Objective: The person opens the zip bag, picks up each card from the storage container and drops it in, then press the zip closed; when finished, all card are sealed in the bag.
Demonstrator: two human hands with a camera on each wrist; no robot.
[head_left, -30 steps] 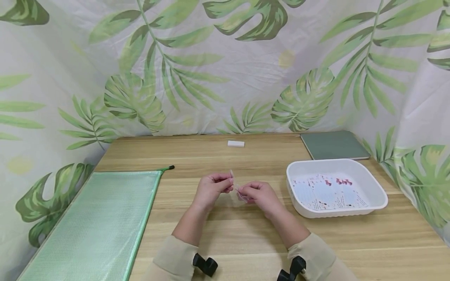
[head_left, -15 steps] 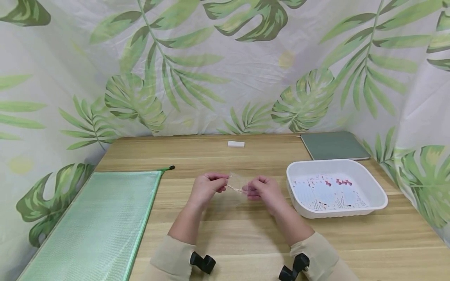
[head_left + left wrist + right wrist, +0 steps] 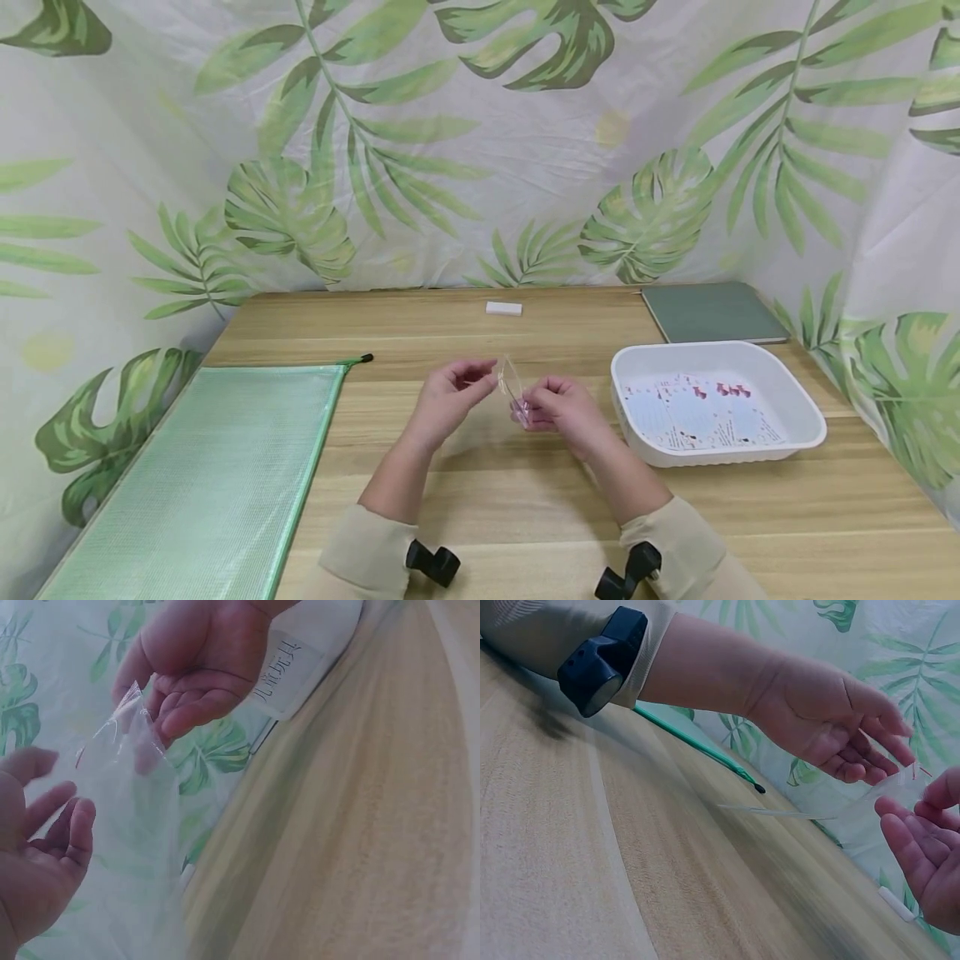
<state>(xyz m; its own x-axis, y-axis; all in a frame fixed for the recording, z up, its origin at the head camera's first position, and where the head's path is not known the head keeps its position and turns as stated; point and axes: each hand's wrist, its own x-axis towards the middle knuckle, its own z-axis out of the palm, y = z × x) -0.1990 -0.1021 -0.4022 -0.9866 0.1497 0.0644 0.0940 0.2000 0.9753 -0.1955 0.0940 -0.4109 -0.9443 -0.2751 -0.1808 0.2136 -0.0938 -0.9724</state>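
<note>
A small clear plastic zip bag with a bit of red line along its mouth stands up between the two hands, above the table. My right hand pinches one corner of it between thumb and fingers. On the other side, my left hand has its fingers loosely bent, right at the bag's edge. In the left wrist view the fingers of the left hand are apart from the zip bag. The right wrist view shows the left fingertips close to the bag's mouth.
A white plastic tray with printed cards lying in it stands to the right. Behind it lies a dark green notebook. A green mesh zip pouch covers the left side, and a small white block sits at the back.
The bag was narrow between both hands, then was spread flat and stretched between them. Now the left fingers have let go of its edge, and the bag stands upright in the right hand.
</note>
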